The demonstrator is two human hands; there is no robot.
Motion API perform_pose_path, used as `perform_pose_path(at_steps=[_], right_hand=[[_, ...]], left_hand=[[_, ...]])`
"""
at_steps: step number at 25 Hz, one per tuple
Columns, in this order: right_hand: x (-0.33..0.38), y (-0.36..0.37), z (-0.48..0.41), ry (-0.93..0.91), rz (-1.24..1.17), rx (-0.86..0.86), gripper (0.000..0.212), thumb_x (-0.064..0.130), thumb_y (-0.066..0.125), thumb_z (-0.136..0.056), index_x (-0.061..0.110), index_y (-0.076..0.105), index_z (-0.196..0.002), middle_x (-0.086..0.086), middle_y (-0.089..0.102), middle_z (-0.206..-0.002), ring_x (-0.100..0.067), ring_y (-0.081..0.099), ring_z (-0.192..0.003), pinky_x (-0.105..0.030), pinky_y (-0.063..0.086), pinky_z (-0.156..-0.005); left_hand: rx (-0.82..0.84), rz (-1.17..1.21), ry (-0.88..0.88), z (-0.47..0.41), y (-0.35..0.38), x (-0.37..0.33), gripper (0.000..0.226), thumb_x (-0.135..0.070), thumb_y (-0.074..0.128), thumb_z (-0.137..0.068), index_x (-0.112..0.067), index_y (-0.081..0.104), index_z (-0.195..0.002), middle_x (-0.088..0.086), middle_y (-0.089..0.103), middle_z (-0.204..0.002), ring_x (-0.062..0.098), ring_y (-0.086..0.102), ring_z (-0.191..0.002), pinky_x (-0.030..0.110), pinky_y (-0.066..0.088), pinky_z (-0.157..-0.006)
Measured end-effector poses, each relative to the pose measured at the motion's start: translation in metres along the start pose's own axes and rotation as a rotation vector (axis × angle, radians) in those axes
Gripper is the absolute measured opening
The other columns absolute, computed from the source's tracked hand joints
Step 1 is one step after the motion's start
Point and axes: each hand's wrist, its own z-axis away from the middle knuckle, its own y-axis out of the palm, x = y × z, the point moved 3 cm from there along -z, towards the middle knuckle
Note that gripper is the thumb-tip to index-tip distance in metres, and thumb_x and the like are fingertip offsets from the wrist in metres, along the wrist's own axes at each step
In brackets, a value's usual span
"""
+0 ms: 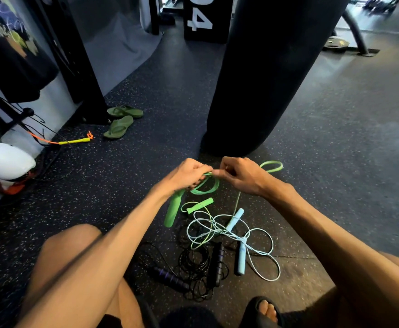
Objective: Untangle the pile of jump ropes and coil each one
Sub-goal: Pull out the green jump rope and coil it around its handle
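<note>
My left hand (189, 175) grips the top of a green jump rope handle (173, 209), which hangs down, together with loops of green rope (205, 188). My right hand (240, 175) pinches the same green rope just beside the left hand. More green rope trails down and behind it in a loop (272, 165). The second green handle (199, 205) lies on the floor. Below sit a light blue rope (260, 235) with two pale blue handles (241, 258) in loose loops, and a black rope (193, 263) with black-purple handles (170, 278).
A big black punching bag (264, 74) hangs just beyond my hands. Green sandals (120, 121) and an orange-yellow rope (73, 140) lie at the left by a black stand. A white bag (4, 160) sits at the far left. My knees and a sandalled foot (266, 308) frame the pile.
</note>
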Motion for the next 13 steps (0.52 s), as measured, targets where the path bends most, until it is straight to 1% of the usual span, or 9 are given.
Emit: perform_pose_path(at_steps=[2, 4, 5, 7, 8, 10, 11, 13], right_hand=[[-0.01, 0.002, 0.001, 0.017, 0.049, 0.09, 0.016, 0.034, 0.065, -0.091, 0.025, 0.056, -0.081, 0.007, 0.064, -0.067, -0.012, 0.063, -0.066, -0.04, 0.054, -0.069], [-0.021, 0.006, 0.001, 0.055, 0.03, 0.193, 0.013, 0.016, 0.065, -0.089, 0.024, 0.058, -0.082, 0.006, 0.07, -0.07, -0.006, 0.067, -0.071, -0.038, 0.056, -0.077], [-0.024, 0.007, 0.002, 0.08, 0.033, 0.221, 0.014, 0.011, 0.064, -0.087, 0.023, 0.059, -0.083, 0.006, 0.072, -0.071, -0.004, 0.068, -0.073, -0.037, 0.056, -0.079], [-0.031, 0.009, 0.002, 0.133, 0.107, 0.213, 0.017, 0.01, 0.064, -0.084, 0.026, 0.059, -0.082, 0.008, 0.072, -0.07, -0.006, 0.068, -0.076, -0.038, 0.057, -0.079], [-0.036, 0.011, 0.003, 0.158, 0.16, 0.198, 0.016, 0.012, 0.063, -0.084, 0.027, 0.059, -0.082, 0.008, 0.071, -0.071, -0.009, 0.068, -0.077, -0.04, 0.057, -0.077], [-0.045, 0.01, 0.007, 0.188, 0.249, 0.166, 0.01, 0.018, 0.059, -0.088, 0.028, 0.059, -0.088, 0.005, 0.071, -0.079, -0.018, 0.069, -0.08, -0.041, 0.057, -0.074], [-0.048, 0.009, 0.01, 0.192, 0.275, 0.143, 0.007, 0.021, 0.056, -0.092, 0.026, 0.06, -0.093, 0.001, 0.071, -0.084, -0.022, 0.069, -0.083, -0.042, 0.057, -0.074], [-0.052, 0.008, 0.014, 0.173, 0.333, 0.071, 0.013, 0.026, 0.047, -0.097, 0.018, 0.056, -0.102, -0.005, 0.068, -0.094, -0.027, 0.065, -0.09, -0.043, 0.052, -0.08]], left_hand=[[-0.018, 0.014, 0.004, 0.001, -0.005, 0.004, 0.04, -0.031, 0.057, -0.096, -0.018, 0.044, -0.06, -0.007, 0.031, -0.048, 0.007, 0.027, -0.04, 0.02, 0.023, -0.041], [0.013, -0.049, 0.011, 0.003, -0.007, 0.007, 0.041, -0.038, 0.06, -0.094, -0.017, 0.045, -0.062, -0.005, 0.034, -0.05, 0.009, 0.03, -0.043, 0.021, 0.027, -0.043], [0.019, -0.116, 0.017, 0.004, -0.007, 0.008, 0.042, -0.042, 0.061, -0.092, -0.017, 0.045, -0.063, -0.005, 0.036, -0.05, 0.01, 0.034, -0.045, 0.022, 0.029, -0.045], [0.006, -0.2, 0.02, 0.005, -0.008, 0.01, 0.043, -0.047, 0.064, -0.088, -0.02, 0.045, -0.061, -0.007, 0.04, -0.05, 0.011, 0.038, -0.048, 0.026, 0.031, -0.05], [-0.01, -0.195, 0.012, 0.005, -0.009, 0.01, 0.042, -0.046, 0.065, -0.088, -0.021, 0.046, -0.06, -0.006, 0.041, -0.05, 0.011, 0.038, -0.048, 0.026, 0.031, -0.05], [-0.046, -0.127, -0.007, 0.007, -0.015, 0.008, 0.037, -0.041, 0.064, -0.09, -0.017, 0.051, -0.065, -0.004, 0.04, -0.049, 0.011, 0.035, -0.044, 0.025, 0.03, -0.048], [-0.057, -0.08, -0.019, 0.009, -0.019, 0.006, 0.034, -0.038, 0.063, -0.091, -0.014, 0.052, -0.07, -0.004, 0.039, -0.048, 0.01, 0.033, -0.042, 0.024, 0.028, -0.046], [-0.077, 0.006, -0.045, 0.011, -0.025, 0.006, 0.031, -0.031, 0.061, -0.094, -0.012, 0.05, -0.073, -0.006, 0.034, -0.045, 0.008, 0.028, -0.038, 0.02, 0.025, -0.041]])
